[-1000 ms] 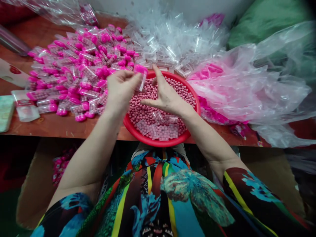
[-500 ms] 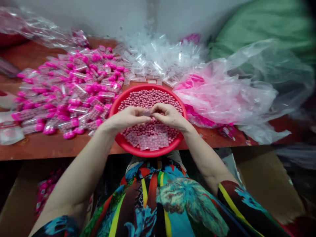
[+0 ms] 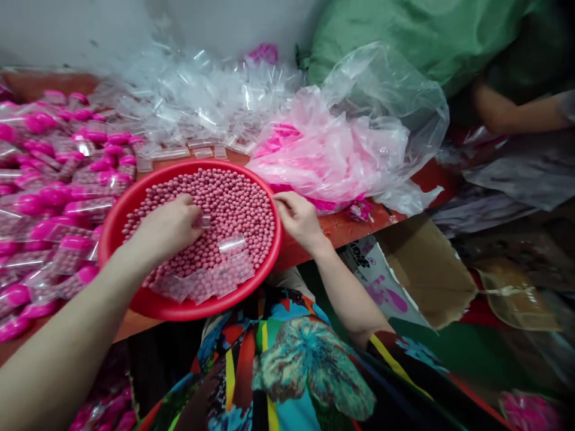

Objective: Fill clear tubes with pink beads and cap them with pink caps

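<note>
A red basin (image 3: 274, 263) full of pink beads (image 3: 224, 197) stands at the table's front edge. My left hand (image 3: 173, 224) is in the basin, fingers closed round a small clear tube (image 3: 205, 221) at the beads. My right hand (image 3: 299, 218) is at the basin's right rim, its thumb and fingertips curled together; whether anything is between them cannot be made out. Several small clear pieces (image 3: 215, 278) lie on the beads near the front of the basin.
Bead-filled tubes with pink caps (image 3: 54, 197) are heaped left. Clear empty tubes (image 3: 202, 96) pile up behind the basin. A plastic bag with pink contents (image 3: 332, 149) lies right, a cardboard box (image 3: 422, 269) below it. Another person's arm (image 3: 516, 114) shows far right.
The view has swung right, so the basin appears further left. My hands, together over the beads before, have parted: the left is down at the beads, the right at the right rim.
</note>
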Tool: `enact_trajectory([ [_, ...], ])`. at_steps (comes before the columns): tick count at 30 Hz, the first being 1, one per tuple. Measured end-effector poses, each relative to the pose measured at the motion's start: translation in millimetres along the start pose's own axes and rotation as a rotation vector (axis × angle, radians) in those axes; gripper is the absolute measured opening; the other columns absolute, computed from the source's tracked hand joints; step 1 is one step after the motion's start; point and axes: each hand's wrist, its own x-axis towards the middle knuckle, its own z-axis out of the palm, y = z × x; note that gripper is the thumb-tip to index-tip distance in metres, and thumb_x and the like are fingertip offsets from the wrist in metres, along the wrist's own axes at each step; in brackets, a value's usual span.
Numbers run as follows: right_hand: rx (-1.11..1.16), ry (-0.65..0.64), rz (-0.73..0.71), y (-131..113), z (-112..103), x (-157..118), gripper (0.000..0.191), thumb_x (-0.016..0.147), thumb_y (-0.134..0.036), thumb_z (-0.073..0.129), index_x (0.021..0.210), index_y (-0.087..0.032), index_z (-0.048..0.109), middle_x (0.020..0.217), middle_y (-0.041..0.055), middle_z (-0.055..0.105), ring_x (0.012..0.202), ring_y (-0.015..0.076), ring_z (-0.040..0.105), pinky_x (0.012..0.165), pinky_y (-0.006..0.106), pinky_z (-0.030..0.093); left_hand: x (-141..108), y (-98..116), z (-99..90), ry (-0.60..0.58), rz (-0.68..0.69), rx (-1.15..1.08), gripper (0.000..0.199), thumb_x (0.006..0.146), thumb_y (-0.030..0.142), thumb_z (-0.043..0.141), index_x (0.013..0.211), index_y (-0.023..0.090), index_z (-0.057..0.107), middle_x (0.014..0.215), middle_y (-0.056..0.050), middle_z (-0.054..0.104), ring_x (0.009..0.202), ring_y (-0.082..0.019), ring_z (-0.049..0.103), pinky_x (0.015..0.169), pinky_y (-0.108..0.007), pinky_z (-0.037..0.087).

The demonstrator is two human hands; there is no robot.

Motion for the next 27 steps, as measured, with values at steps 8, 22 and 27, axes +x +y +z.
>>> enact_trajectory([
  [8,-0.451,-0.203,0.241,55,-16,10,0.028,0.096,-0.015,0.058,0.12,-0.014,0.073,0.122,0.0186,0.069,0.111,0.0308,0.062,0.1,0.044,0.051,24,26,44.2,-0.068,-0.14,0.005,0.029,0.061,0.011,0.072,0.052,0.022,0.046,0.058,0.0,0.051,0.06,-0.018,0.047,0.06,-0.03,0.035],
  [22,0.177,-0.004,0.289,22,-19,20,0.027,0.095,-0.027,0.064,0.12,-0.02,0.072,0.111,0.0175,0.074,0.093,0.0267,0.067,0.09,0.045,0.051,-58,27,16.0,0.116,-0.221,-1.304,0.033,0.077,0.031,0.086,0.105,0.016,0.077,0.106,-0.013,0.075,0.1,-0.025,0.074,0.088,-0.035,0.059],
  [27,0.558,-0.18,0.19,-38,21,39,0.047,0.092,-0.035,0.067,0.137,-0.023,0.06,0.112,0.0087,0.072,0.099,0.0221,0.068,0.092,0.039,0.056,-62,34,26.6,0.131,-0.195,-1.389,0.031,0.078,0.024,0.083,0.106,0.017,0.073,0.098,-0.008,0.072,0.084,-0.018,0.069,0.071,-0.027,0.056],
])
